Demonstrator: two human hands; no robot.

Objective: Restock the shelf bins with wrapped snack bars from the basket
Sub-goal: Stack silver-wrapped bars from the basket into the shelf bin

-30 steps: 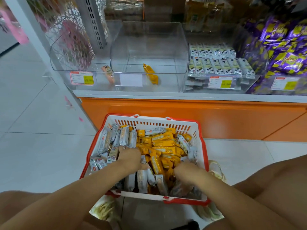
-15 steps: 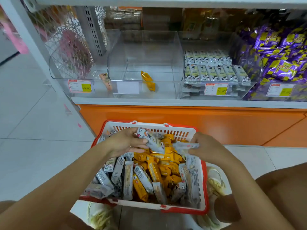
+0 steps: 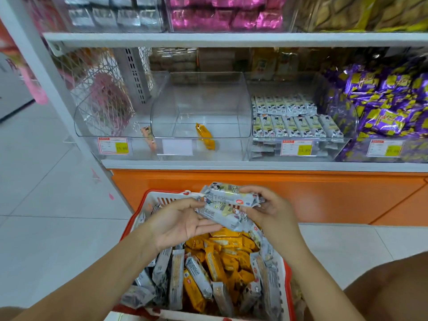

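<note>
A red and white basket [image 3: 159,198] on the floor holds several yellow snack bars [image 3: 228,251] and white snack bars [image 3: 176,276]. Above its far end, my right hand [image 3: 272,210] grips a small bundle of white snack bars [image 3: 228,201]. My left hand [image 3: 181,224] lies palm up with straight fingers under the bundle's left end, thumb touching its edge. On the shelf, the middle clear bin [image 3: 201,105] holds one yellow bar [image 3: 205,135]. The bin to its right [image 3: 333,147] carries neat rows of white bars [image 3: 290,122].
A left clear bin [image 3: 104,126] holds one orange-pink bar [image 3: 148,137]. Purple packets [image 3: 382,112] fill the far-right bin. An orange base panel [image 3: 324,195] runs below the shelf. The upper shelf [image 3: 231,39] carries silver, pink and yellow packs. White floor tiles lie to the left.
Both hands have come up out of the basket with white bars and met above its far end. The bars now sit bundled in my right hand. The view has tilted up to the shelf.
</note>
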